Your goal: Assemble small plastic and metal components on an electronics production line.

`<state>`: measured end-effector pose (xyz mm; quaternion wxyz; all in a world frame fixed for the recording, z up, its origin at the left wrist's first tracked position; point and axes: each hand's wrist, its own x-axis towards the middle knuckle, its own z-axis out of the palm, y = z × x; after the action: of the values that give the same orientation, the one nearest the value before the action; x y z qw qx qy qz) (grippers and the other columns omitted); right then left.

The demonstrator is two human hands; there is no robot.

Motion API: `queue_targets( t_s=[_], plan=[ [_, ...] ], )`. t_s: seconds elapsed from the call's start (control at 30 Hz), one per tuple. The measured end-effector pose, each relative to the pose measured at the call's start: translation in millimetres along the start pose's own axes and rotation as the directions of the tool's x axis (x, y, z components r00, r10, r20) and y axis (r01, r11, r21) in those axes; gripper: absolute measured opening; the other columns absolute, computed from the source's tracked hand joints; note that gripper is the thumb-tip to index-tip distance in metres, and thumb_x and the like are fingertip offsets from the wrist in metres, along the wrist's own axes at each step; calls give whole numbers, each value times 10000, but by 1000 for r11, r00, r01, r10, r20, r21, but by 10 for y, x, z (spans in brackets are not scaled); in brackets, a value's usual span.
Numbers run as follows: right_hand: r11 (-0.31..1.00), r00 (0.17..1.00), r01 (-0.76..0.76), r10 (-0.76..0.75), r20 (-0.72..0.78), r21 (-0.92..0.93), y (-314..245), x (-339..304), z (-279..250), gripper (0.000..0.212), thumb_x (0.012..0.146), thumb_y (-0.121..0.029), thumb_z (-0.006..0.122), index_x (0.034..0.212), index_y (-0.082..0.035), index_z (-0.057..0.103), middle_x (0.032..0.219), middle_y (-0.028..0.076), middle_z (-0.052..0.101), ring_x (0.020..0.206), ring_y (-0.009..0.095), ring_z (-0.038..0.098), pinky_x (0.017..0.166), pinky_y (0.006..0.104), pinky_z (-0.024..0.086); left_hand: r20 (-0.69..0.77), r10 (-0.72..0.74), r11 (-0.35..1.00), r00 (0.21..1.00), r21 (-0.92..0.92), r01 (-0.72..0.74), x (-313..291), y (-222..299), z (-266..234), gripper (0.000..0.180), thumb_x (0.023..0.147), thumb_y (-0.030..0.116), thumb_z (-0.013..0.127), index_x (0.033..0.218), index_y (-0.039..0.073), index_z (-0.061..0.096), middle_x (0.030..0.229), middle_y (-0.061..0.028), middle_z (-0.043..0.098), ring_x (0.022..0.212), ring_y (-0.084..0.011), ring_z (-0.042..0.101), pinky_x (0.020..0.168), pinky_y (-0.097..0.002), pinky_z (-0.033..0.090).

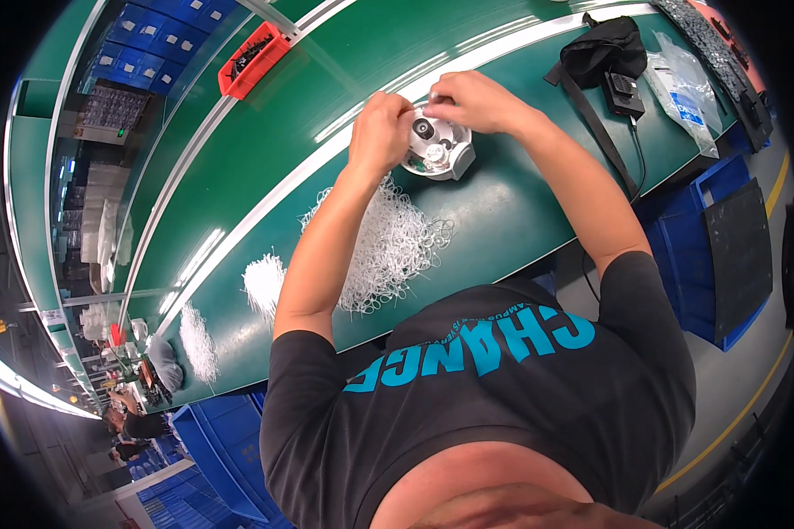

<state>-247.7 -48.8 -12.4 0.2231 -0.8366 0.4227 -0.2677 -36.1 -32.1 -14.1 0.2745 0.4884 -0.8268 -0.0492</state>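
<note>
A round white housing [458,161] with a black lens-like part and small white fittings inside lies on the green table, looking like an open camera unit. My left hand [381,132] is closed at its far left side, fingertips bent in toward the rim. From the far right, my right hand [475,101] reaches over the housing with finger and thumb pinched together. Whatever sits between the fingers of either hand is too small or hidden to make out. Beside my left forearm spreads a heap of looped white plastic ties [388,242].
Further left lie two smaller piles of white ties, a near pile [263,284] and a far pile [198,344]. At the right are a black bag [604,48], a black cabled device [624,95] and plastic bags [682,84]. A red bin [256,60] sits beyond the table.
</note>
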Motion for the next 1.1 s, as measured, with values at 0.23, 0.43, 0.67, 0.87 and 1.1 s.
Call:
queue_targets(
  t_s=[0.23, 0.43, 0.67, 0.87, 1.1],
  plan=[
    [849, 840, -164, 387, -381, 502, 712, -107, 331, 385, 968, -375, 566, 1097, -25, 664, 868, 18, 637, 765, 102, 540, 689, 266, 451, 449, -270, 798, 852, -390, 459, -89, -241, -69, 286, 954, 210, 602, 1069, -52, 611, 962, -153, 672, 824, -213, 666, 701, -357, 567],
    [913, 860, -165, 318, -400, 372, 698, -113, 474, 269, 923, -278, 628, 1023, -30, 665, 963, 100, 662, 850, 231, 624, 762, 328, 484, 554, -403, 257, 729, -696, 671, 63, -402, -65, 300, 1007, 182, 501, 1166, -62, 572, 1022, -147, 675, 833, -225, 688, 690, -316, 603],
    [941, 892, -106, 233, -388, 322, 696, -138, 462, 202, 914, -218, 637, 979, -29, 668, 920, 95, 673, 807, 204, 624, 738, 317, 488, 282, -751, 72, 597, -864, 499, 572, -1311, -108, 331, 1007, 95, 447, 1157, -199, 465, 1114, -289, 596, 933, -359, 668, 711, -353, 638],
    [913, 888, -146, 291, -357, 381, 751, -128, 478, 183, 907, -198, 657, 963, -25, 674, 828, 62, 665, 733, 135, 605, 692, 283, 483, 240, -857, 22, 456, -868, 497, 277, -1692, -200, 454, 979, 192, 569, 1236, -157, 435, 1206, -323, 509, 847, -358, 678, 647, -348, 640],
    [903, 875, -159, 316, -366, 400, 788, -116, 533, 194, 933, -186, 654, 997, -5, 684, 863, 28, 668, 787, 96, 585, 722, 252, 471, 126, -666, 352, 735, -816, 459, -926, -916, -885, 359, 934, 210, 650, 1173, -39, 551, 995, -94, 609, 774, -170, 666, 596, -272, 545]
  ],
)
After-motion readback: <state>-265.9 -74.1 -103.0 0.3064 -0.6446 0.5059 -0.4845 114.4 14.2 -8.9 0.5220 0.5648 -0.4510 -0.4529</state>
